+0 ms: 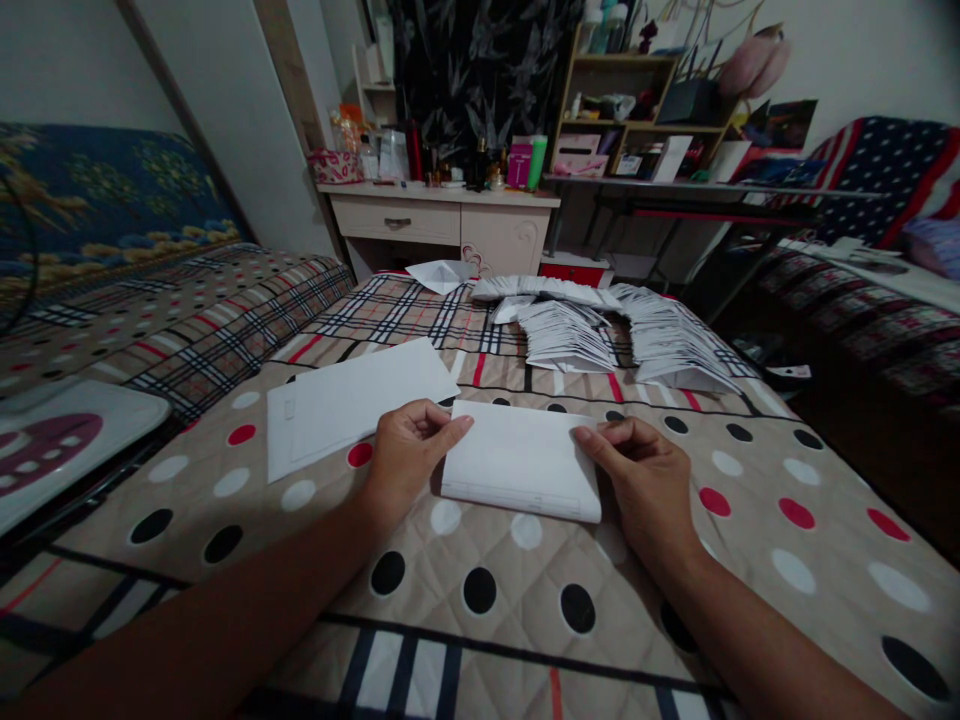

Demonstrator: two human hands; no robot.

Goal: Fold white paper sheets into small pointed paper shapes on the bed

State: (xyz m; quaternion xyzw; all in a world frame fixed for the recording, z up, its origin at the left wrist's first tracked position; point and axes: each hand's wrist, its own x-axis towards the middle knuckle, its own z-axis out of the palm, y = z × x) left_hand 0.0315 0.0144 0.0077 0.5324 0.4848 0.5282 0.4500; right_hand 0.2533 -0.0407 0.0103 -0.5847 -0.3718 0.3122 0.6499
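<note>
A folded sheet of white paper (pixel 523 458) is held just over the bed, its rounded fold toward me and faint printed lines along that edge. My left hand (pixel 411 448) pinches its left side, thumb on top. On the right side, my right hand (pixel 643 475) grips it the same way, thumb above and fingers curled beneath. Flat on the cover to the left lies a stack of white sheets (pixel 360 400) with a printed outline. Farther off sit rows of folded white papers (pixel 566 338), with another dense row of folded papers (pixel 671 340) to their right.
The bed's quilted cover (pixel 480 625) has dots and plaid bands. At the left edge rests a white board with a pink print (pixel 67 440). A loose white paper (pixel 441 275) lies at the far edge, before a cream dresser (pixel 397 222) crowded with bottles.
</note>
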